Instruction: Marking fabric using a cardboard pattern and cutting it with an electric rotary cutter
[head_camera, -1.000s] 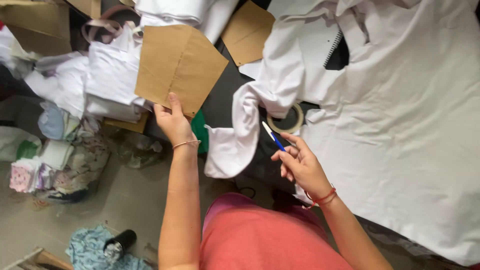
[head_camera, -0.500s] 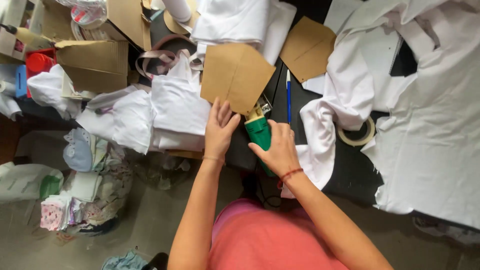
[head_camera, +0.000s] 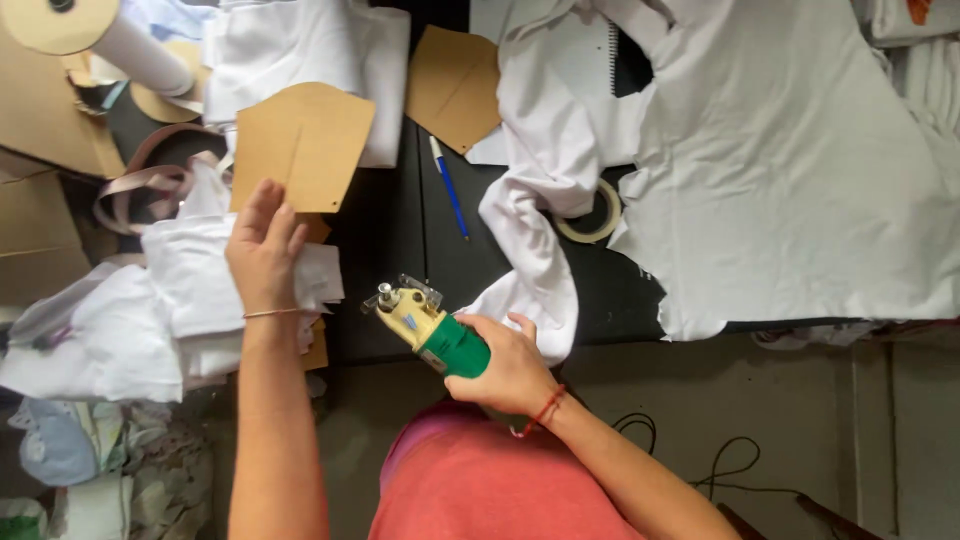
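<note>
White fabric (head_camera: 800, 150) covered the dark surface (head_camera: 390, 240). The left hand (head_camera: 262, 250) lay open and flat on folded white pieces (head_camera: 190, 290) below a cardboard pattern (head_camera: 310, 140). The right hand (head_camera: 512, 368) gripped a green-and-yellow cutter (head_camera: 432, 328) near a blue pen (head_camera: 450, 187).

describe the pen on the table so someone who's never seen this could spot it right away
Start at the black table, in the bare dark strip between the stacks of white fabric. The slim blue pen with a white cap end lies there alone, below the smaller brown cardboard pattern piece and left of the ring of tape. It is the only thin blue stick on the table.
</note>
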